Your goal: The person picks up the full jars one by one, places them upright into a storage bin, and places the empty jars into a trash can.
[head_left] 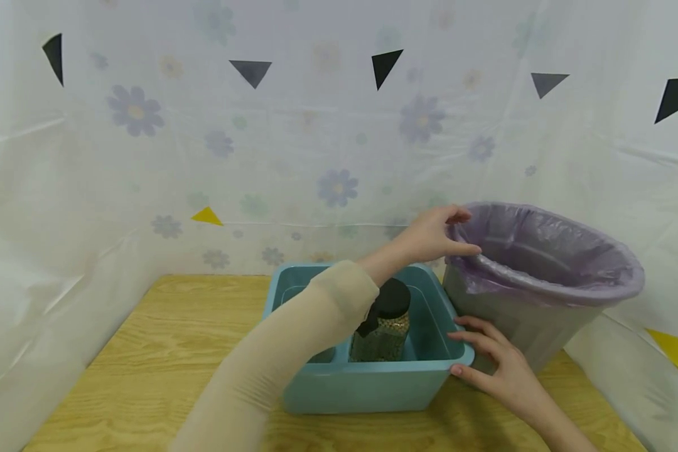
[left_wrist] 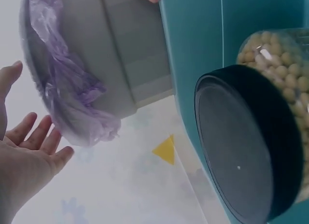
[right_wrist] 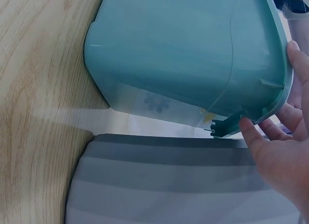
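My left hand (head_left: 429,237) is at the near-left rim of a grey trash bin (head_left: 542,314) lined with a purple plastic bag (head_left: 587,257). In the left wrist view its fingers (left_wrist: 41,134) are spread beside the rim, the thumb apart from them. With my right hand (head_left: 505,370) I grip the near-right rim corner of a teal storage box (head_left: 361,389). One fingertip lies under the box's lip in the right wrist view. Inside the box is a clear jar (left_wrist: 297,84) of pale round beans with a black lid (left_wrist: 236,147). My left sleeve hides part of the box.
The wooden table (head_left: 130,351) carries the box, with the bin close on its right. A flower-patterned plastic curtain (head_left: 294,138) hangs behind. A narrow gap separates box and bin in the right wrist view.
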The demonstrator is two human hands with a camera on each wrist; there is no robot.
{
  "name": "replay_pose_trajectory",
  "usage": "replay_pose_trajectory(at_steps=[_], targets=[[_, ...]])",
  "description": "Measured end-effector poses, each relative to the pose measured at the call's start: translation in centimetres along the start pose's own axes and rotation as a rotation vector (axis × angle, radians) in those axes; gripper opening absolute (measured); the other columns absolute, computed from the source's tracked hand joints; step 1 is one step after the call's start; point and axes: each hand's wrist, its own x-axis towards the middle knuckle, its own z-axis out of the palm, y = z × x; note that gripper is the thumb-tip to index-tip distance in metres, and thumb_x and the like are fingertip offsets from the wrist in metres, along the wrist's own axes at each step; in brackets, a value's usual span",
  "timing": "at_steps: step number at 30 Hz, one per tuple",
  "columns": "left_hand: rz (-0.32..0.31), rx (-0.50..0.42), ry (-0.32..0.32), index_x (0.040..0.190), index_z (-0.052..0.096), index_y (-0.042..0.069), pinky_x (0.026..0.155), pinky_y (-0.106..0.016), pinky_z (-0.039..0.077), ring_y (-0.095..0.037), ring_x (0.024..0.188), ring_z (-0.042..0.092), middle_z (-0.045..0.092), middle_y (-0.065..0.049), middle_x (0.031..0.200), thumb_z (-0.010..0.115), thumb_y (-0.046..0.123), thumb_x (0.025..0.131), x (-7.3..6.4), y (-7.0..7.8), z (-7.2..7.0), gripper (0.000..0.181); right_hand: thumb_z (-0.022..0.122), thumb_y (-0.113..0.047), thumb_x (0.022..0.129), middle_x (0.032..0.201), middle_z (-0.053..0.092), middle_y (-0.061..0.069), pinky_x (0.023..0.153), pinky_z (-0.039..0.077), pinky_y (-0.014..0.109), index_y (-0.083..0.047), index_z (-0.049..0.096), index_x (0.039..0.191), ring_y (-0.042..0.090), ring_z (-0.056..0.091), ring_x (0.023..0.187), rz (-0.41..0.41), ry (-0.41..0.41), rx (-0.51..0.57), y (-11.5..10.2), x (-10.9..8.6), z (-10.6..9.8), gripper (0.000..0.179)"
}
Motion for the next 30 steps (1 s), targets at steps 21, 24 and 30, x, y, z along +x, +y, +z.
replay_pose_trajectory(at_steps=[21, 24, 30], targets=[[0.016, 0.001, 0.019, 0.143, 0.040, 0.023, 0.105, -0.038, 0.038, -0.012, 0.132, 0.039, 0.045, 0.004, 0.142, 0.073, 0.037, 0.083, -10.8, -0.9, -4.6, 0.070, 0.082, -0.022, 0.072, 0.132, 0.050, -0.003, 0.085, 0.041, 0.015, -0.019, 0.065, 0.118, -0.004, 0.043, 0.116, -0.032, 0.014, -0.098, 0.3, 0.6, -0.4, 0.049], [-0.033, 0.000, 0.053, 0.142, 0.040, 0.027, 0.105, -0.041, 0.038, -0.011, 0.132, 0.038, 0.044, 0.006, 0.142, 0.072, 0.038, 0.083, -12.7, -1.2, -5.5, 0.069, 0.083, -0.026, 0.071, 0.130, 0.052, -0.004, 0.086, 0.045, 0.029, -0.019, 0.065, 0.118, 0.007, 0.047, 0.117, -0.044, 0.008, -0.152, 0.0, 0.8, -0.9, 0.051], [-0.076, 0.051, 0.168, 0.141, 0.042, 0.027, 0.104, -0.045, 0.038, -0.014, 0.132, 0.039, 0.045, 0.007, 0.141, 0.073, 0.037, 0.083, -16.1, -2.2, -7.0, 0.067, 0.081, -0.030, 0.074, 0.126, 0.054, 0.001, 0.080, 0.049, 0.053, -0.017, 0.063, 0.122, 0.029, 0.056, 0.110, -0.069, -0.037, -0.184, -1.2, 1.5, -2.5, 0.053]])
